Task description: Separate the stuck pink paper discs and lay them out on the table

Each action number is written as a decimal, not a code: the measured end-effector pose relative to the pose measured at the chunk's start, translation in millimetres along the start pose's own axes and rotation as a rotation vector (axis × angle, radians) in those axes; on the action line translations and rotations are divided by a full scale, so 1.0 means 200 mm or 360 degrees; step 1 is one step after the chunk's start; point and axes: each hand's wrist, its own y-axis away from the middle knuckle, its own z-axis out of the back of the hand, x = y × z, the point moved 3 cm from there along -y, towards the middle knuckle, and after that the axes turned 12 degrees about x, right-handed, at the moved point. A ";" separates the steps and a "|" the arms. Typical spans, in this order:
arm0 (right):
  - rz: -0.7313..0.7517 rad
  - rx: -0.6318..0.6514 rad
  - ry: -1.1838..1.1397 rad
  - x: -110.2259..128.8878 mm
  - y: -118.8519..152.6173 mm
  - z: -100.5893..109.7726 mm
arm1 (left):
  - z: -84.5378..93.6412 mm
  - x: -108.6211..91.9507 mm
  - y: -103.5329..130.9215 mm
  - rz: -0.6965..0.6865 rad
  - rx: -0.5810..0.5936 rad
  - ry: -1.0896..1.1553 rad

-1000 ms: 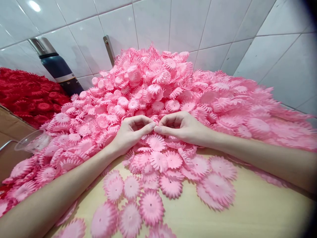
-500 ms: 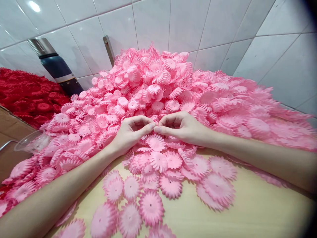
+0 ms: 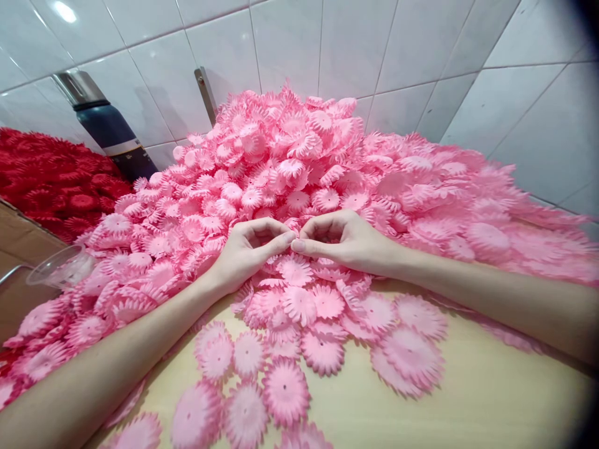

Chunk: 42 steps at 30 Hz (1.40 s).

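My left hand (image 3: 250, 252) and my right hand (image 3: 349, 244) meet at their fingertips in the middle of the view, thumbs against forefingers. Both are closed in a pinch; whatever lies between the fingers is hidden or too small to tell. Behind and below them rises a big heap of pink flower-shaped petal discs (image 3: 281, 168) with frilled edges. Several loose discs lie nearer to me, among them one with a dark centre hole (image 3: 286, 391) and an overlapping pair (image 3: 412, 358) to the right.
A pale wooden tabletop (image 3: 491, 386) carries the heap. At the left are a dark blue bottle (image 3: 112, 128), a red petal pile (image 3: 56, 178), a clear plastic cup (image 3: 60, 268) and a cardboard box (image 3: 19, 249). A metal strip (image 3: 204, 93) leans near the tiled wall (image 3: 290, 43).
Hardly anything differs. Both hands keep the same pinch at the same spot, with only a tiny shift at the fingertips.
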 end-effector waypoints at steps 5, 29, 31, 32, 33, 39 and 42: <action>-0.0012 -0.0014 -0.0008 0.00 0.00 0.00 | 0.00 0.00 0.00 0.0016 -0.0008 -0.0002; -0.0006 0.0000 -0.0029 0.00 0.00 0.00 | 0.00 0.01 0.00 0.0031 -0.0017 0.0017; 0.0001 0.0005 -0.0033 0.00 0.00 0.00 | 0.00 0.01 0.00 0.0026 -0.0014 0.0012; -0.0001 0.0004 -0.0035 0.00 0.00 -0.01 | 0.00 0.01 0.00 0.0022 -0.0013 0.0010; -0.0004 0.0001 -0.0035 0.00 0.00 -0.01 | 0.00 0.01 0.00 0.0018 -0.0012 0.0008; -0.0001 -0.0004 -0.0062 0.00 0.00 -0.01 | 0.00 0.01 0.00 0.0012 0.0008 0.0008; -0.0006 0.0002 -0.0061 0.00 0.00 -0.01 | 0.00 0.00 0.00 0.0015 0.0005 0.0023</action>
